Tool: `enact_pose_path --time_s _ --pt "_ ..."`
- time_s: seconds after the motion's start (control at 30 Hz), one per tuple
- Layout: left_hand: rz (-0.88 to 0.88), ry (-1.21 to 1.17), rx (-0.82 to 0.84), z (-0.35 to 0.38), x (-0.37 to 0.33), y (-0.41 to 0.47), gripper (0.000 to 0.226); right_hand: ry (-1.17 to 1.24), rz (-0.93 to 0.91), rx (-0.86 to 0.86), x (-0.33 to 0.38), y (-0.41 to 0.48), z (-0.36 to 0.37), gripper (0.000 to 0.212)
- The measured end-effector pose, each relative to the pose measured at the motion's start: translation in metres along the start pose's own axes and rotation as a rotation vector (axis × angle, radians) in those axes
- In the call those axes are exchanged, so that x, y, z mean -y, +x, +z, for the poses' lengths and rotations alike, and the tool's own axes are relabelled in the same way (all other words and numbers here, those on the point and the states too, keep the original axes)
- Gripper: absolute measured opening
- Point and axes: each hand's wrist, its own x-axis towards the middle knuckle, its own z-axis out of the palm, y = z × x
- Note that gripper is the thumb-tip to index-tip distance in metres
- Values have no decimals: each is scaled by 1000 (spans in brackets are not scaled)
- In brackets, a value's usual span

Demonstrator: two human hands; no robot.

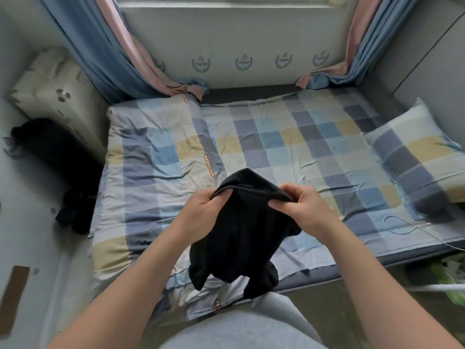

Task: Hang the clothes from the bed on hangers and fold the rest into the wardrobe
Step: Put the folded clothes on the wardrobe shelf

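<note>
A black garment (239, 238) hangs over the near edge of the bed (276, 147), held up by its top edge. My left hand (201, 210) grips the left part of that edge, fingers curled into the cloth. My right hand (304, 205) pinches the right part of the same edge. The garment's lower end droops to the front of the mattress. More dark clothing (73, 212) lies heaped beside the bed on the left, on the floor.
The bed has a checked blue, yellow and grey sheet and a matching pillow (415, 152) at the right. Blue and pink curtains (113, 51) hang at both far corners. A cream box-like object (55, 89) stands at the far left. A white cable (407, 227) trails on the right.
</note>
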Motion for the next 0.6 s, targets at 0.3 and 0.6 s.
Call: enact_pose_path --time_s 0.3,0.6 --pt "-20 -66 -183 7 -43 8 53 -219 -106 -207 -8 14 2 25" --pt "-46 -298 -371 81 -83 51 44 -324 -52 205 -48 29 -61 59"
